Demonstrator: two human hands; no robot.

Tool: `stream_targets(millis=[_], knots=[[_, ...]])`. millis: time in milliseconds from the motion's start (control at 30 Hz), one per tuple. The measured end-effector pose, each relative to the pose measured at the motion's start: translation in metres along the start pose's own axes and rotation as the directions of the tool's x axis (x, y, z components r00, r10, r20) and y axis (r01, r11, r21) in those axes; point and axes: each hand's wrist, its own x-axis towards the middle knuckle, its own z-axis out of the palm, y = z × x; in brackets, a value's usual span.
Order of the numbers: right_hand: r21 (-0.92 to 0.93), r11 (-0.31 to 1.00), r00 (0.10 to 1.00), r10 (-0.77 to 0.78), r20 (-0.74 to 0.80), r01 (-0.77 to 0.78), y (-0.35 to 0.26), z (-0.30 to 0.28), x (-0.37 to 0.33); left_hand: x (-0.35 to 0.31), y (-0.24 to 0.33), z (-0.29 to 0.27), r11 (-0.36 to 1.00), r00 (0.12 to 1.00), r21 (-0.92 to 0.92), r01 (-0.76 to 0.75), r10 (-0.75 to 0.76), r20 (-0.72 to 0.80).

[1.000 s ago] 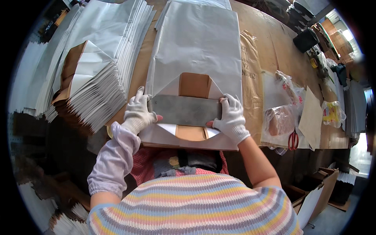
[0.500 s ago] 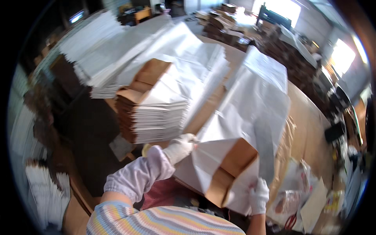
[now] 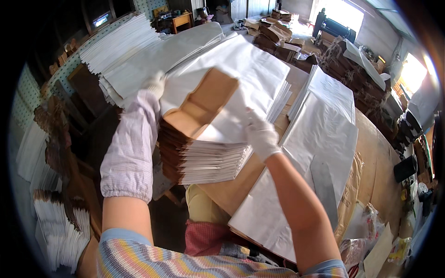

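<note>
A white paper bag [image 3: 232, 109] with a folded brown bottom [image 3: 204, 104] lies on top of a stack of similar bags [image 3: 213, 162], their brown ends lined up at the left front. My left hand [image 3: 155, 85], in a pale glove, is closed at the bag's far left edge; its fingertips are partly blurred. At the bag's right side, my right hand [image 3: 261, 135], also gloved, has its fingers closed on the edge. To the right lies another pile of flat white bags [image 3: 320, 116], with a grey flat strip [image 3: 324, 187] on it.
More white sheets [image 3: 123, 44] are piled at the far left. The round brown tabletop [image 3: 371, 153] curves along the right, with clear plastic bags [image 3: 354, 250] near its front edge. Bundles of white paper [image 3: 60, 231] stand at lower left. Brown stacks [image 3: 343, 69] fill the back right.
Both hands have moved up and left from the right pile, carrying the bag with the brown bottom onto the left stack. The view has shifted a little.
</note>
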Motion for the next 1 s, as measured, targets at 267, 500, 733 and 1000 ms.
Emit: stream_targets(millis=[267,500,733,1000], knots=[[-0.218,0.861,0.889,-0.448,0.097,0.459,0.049,0.000,-0.078,-0.062,-0.111,0.097,0.833,0.914,-0.436,0.342,-0.187,0.360],[-0.552,0.823,0.991,-0.122,0.058,0.133,0.178,-0.104,-0.271,-0.253,0.086,-0.072,0.749,0.863,-0.474,-0.463,0.258,-0.435],[-0.552,0.690,0.882,0.326,-0.339,-0.468,0.216,-0.150,-0.328,-0.358,0.238,0.042,0.467,0.515,-0.491,-0.735,0.856,0.042],[-0.313,0.521,0.606,0.720,-0.339,-0.794,0.215,-0.171,-0.312,-0.380,0.248,0.097,0.541,0.552,-0.408,-0.735,0.827,0.102]])
